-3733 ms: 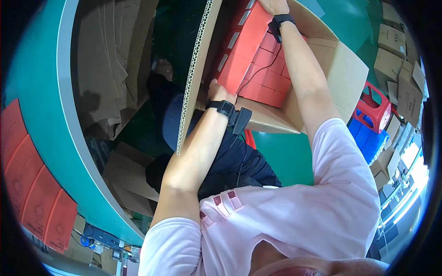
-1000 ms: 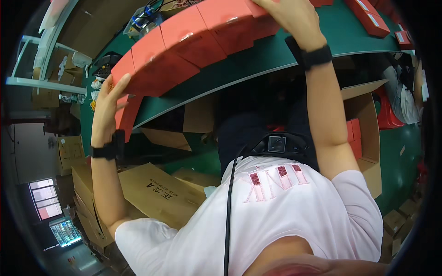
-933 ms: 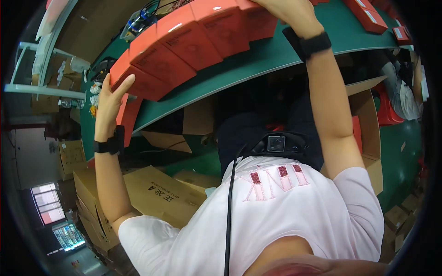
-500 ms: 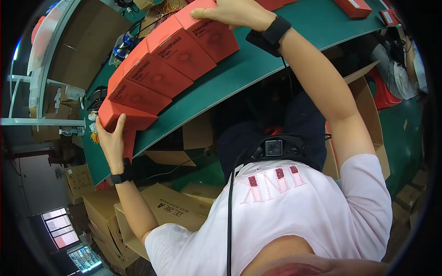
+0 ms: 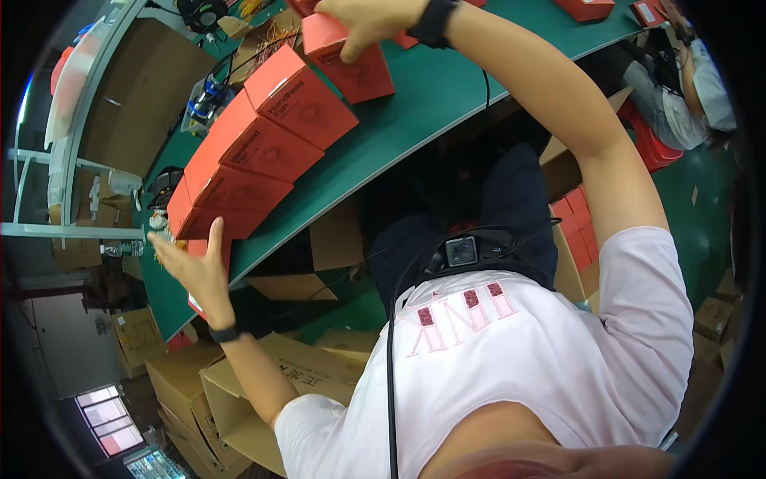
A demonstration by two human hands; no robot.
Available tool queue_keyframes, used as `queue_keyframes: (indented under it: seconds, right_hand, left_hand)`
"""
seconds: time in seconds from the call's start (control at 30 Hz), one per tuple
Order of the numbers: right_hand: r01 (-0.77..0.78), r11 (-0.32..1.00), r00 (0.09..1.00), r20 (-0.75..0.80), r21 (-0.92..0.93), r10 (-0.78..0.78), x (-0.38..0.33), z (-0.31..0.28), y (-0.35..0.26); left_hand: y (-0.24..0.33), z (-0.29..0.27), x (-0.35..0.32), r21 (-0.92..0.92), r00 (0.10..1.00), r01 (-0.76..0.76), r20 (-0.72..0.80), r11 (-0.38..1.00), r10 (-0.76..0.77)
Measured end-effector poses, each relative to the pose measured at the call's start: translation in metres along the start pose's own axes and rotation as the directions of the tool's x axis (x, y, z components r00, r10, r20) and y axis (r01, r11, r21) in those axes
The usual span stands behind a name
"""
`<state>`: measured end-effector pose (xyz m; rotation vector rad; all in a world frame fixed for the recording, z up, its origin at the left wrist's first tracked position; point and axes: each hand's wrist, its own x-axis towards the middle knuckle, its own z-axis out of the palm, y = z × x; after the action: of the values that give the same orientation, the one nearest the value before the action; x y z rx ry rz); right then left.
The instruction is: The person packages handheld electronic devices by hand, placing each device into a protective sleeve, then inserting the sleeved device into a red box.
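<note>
A row of several red boxes (image 5: 263, 148) lies along the green table (image 5: 431, 100), running from upper right to lower left. My left hand (image 5: 195, 270) is flat and spread, its palm against the small end box (image 5: 214, 257) at the row's lower left end. My right hand (image 5: 363, 20) is at the top edge, its fingers curled over the red box (image 5: 355, 68) at the row's upper right end. That box sits slightly apart from the others. Both wrists wear black bands.
An open carton holding more red boxes (image 5: 576, 227) stands by my right side. Brown cartons (image 5: 239, 391) lie below the table at lower left. Another person (image 5: 686, 76) sits at the upper right beside a red crate (image 5: 650, 148). Cables and tools (image 5: 211, 16) lie at the table's far end.
The row of red boxes, squeezed between my hands, has come down flat onto the green table. My left hand has swung down and left, and the boxes have spread slightly.
</note>
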<state>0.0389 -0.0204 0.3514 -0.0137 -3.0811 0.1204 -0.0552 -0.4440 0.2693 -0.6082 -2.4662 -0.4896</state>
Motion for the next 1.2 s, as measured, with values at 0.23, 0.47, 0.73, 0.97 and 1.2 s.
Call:
queue_keyframes:
  seconds: [0.23,0.47,0.73,0.97,1.2]
  right_hand:
    - [0.100,0.994,0.513,-0.854,-0.037,-0.084,-0.174,0.019,-0.054]
    - [0.078,0.956,0.750,-0.648,0.284,0.131,-0.274,0.104,-0.078]
    - [-0.077,0.891,0.717,-0.595,0.448,0.362,-0.253,0.058,-0.015]
    - [0.579,0.812,0.562,-0.756,0.071,-0.335,-0.129,0.052,0.031]
    - [-0.200,0.697,0.960,-0.003,0.688,0.278,-0.106,0.007,-0.010]
  left_hand:
    - [0.150,-0.009,-0.053,-0.434,0.519,0.849,0.581,-0.300,0.627]
    - [0.257,0.050,-0.066,-0.575,0.802,0.594,0.476,-0.562,0.361]
    - [0.258,0.129,-0.027,-0.934,0.939,-0.099,0.027,0.344,0.343]
    - [0.231,0.158,0.001,-0.967,0.947,0.030,0.109,0.255,0.302]
    - [0.254,0.185,-0.005,-0.920,0.946,-0.305,-0.264,0.245,0.187]
